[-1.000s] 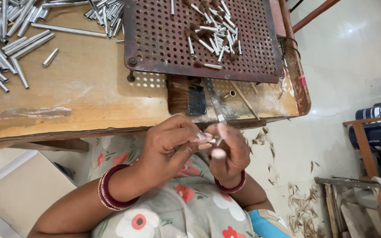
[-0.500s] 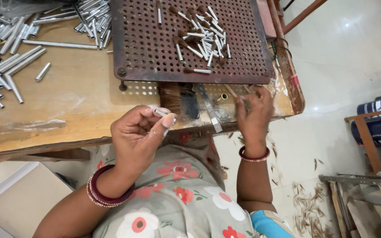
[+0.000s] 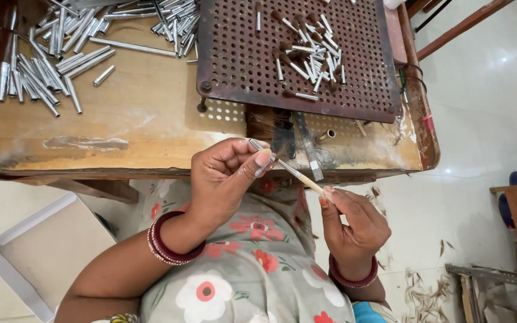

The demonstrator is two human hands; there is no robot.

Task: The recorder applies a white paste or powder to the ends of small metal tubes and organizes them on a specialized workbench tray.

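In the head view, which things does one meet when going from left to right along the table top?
Loose metal tubes → bare wooden table top → rusty perforated plate → small tubes lying on the plate → table's right rim.

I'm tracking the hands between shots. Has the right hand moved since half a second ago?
Yes. The right hand has come back from the wooden table edge toward the body, now below it.

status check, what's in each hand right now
Left hand pinches small metal tube. Right hand holds thin wooden stick, tip at the tube. Both hands off the wooden bench; nothing between them.
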